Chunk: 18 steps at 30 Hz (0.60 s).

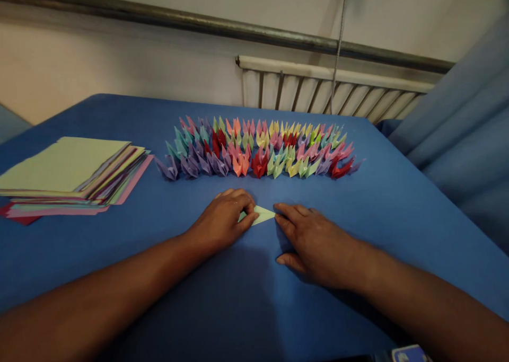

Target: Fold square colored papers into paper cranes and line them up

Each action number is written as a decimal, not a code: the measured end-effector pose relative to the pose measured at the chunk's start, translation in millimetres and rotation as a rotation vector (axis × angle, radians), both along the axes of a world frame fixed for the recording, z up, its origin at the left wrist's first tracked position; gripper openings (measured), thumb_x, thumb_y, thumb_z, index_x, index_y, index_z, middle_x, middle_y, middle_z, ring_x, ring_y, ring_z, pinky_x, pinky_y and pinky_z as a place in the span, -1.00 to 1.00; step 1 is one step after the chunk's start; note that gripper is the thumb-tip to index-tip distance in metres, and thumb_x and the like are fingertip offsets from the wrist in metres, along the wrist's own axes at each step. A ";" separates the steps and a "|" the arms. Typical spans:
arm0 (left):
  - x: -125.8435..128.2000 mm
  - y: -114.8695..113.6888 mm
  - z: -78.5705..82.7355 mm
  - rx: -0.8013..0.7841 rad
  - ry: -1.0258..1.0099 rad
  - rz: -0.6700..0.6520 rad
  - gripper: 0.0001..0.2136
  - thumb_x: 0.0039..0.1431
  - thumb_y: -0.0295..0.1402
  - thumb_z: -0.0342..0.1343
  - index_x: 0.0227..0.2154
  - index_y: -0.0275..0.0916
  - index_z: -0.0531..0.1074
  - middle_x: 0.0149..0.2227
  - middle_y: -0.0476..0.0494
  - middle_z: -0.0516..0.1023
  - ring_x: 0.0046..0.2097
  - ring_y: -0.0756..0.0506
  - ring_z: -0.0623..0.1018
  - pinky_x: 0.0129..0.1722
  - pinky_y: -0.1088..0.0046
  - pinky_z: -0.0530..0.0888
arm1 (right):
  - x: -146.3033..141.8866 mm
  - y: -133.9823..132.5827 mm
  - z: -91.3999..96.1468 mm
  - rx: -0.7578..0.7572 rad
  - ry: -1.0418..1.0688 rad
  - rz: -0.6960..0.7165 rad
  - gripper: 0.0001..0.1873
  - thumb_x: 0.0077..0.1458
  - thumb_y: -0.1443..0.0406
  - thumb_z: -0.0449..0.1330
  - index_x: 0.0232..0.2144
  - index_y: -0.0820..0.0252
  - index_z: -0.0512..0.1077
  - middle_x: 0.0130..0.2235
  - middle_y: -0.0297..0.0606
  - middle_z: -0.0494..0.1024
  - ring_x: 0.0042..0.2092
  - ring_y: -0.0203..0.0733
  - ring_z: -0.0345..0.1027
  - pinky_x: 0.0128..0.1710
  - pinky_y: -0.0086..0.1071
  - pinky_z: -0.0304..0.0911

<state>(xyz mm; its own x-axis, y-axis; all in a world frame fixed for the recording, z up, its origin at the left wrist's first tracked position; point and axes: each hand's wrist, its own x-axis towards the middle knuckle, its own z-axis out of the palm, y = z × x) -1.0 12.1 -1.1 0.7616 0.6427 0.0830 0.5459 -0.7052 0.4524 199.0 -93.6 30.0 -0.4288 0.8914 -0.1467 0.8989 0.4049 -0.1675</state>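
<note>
1. While the head view looks down over a blue table (pixel 119 256), both bare forearms reach in from the bottom edge and the hands meet near the middle
2. A small pale green paper (pixel 263 214), folded to a narrow pointed shape, lies flat on the table between the two hands, its point toward the right
3. The left hand (pixel 222 221) is curled, knuckles up; its bent fingers and thumb close on the left end of the paper and hide that end
4. The right hand (pixel 314 240) lies palm down with the fingers loosely spread and the thumb out to the side; it grasps nothing, and its forefinger tip touches the paper's right point
5. Just beyond the hands, many small folded cranes (pixel 258 152) stand close together in curved rows: purple, teal, red, orange, pink, yellow and green
6. At the left, well apart from the hands, a stack (pixel 67 171) of coloured square sheets lies on the table, a pale green sheet on top and the edges fanned out
7. Behind the table a white radiator (pixel 330 89) stands against the wall, a grey pipe (pixel 199 24) runs across above it, and a thin cord (pixel 340 33) hangs down in front
8. A blue curtain (pixel 469 129) fills the right side
</note>
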 end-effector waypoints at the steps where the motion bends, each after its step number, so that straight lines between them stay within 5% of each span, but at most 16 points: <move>1: 0.1 -0.1 0.0 0.000 -0.003 0.001 -0.89 0.20 -0.33 0.04 -0.39 -0.22 0.38 -0.28 -0.08 0.46 -0.22 -0.12 0.41 -0.16 0.30 0.33 | -0.4 -0.9 -0.3 0.007 -0.009 -0.002 -0.28 0.12 0.09 0.19 0.19 0.46 0.24 0.26 0.15 0.19 0.19 0.20 0.14 0.11 0.00 0.18; 6: 0.5 -1.1 0.4 -0.002 0.003 0.005 -0.90 0.20 -0.32 0.05 -0.39 -0.22 0.37 -0.28 -0.08 0.46 -0.22 -0.12 0.41 -0.16 0.29 0.33 | -3.3 -5.2 -3.7 0.037 -0.036 -0.030 -0.29 0.13 0.09 0.20 0.18 0.50 0.24 0.25 0.19 0.20 0.17 0.21 0.16 0.09 -0.01 0.20; 10: -1.2 -1.5 0.0 0.036 0.012 0.007 -0.89 0.21 -0.30 0.05 -0.33 -0.22 0.37 -0.28 -0.09 0.46 -0.22 -0.12 0.41 -0.18 0.30 0.35 | -5.9 -5.8 -5.4 0.072 -0.016 -0.026 -0.30 0.14 0.09 0.19 0.25 0.25 0.17 0.25 0.07 0.20 0.12 0.19 0.20 0.03 0.03 0.23; 18: 0.0 -3.9 8.3 0.265 0.181 -0.159 -0.79 0.33 -0.35 -0.09 -0.17 -0.23 0.45 -0.15 -0.17 0.50 -0.15 -0.17 0.43 -0.16 0.27 0.33 | -6.7 -3.9 -4.6 0.058 -0.025 -0.024 -0.34 0.18 0.06 0.12 0.24 0.22 0.19 0.27 0.05 0.18 0.14 0.19 0.16 0.05 0.04 0.20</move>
<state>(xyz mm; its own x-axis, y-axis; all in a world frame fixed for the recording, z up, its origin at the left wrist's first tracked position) -1.0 8.2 7.3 0.8679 0.4893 0.0853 0.4745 -0.8676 0.1488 192.3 -97.5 25.4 -0.4044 0.9086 -0.1044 0.9119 0.3919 -0.1219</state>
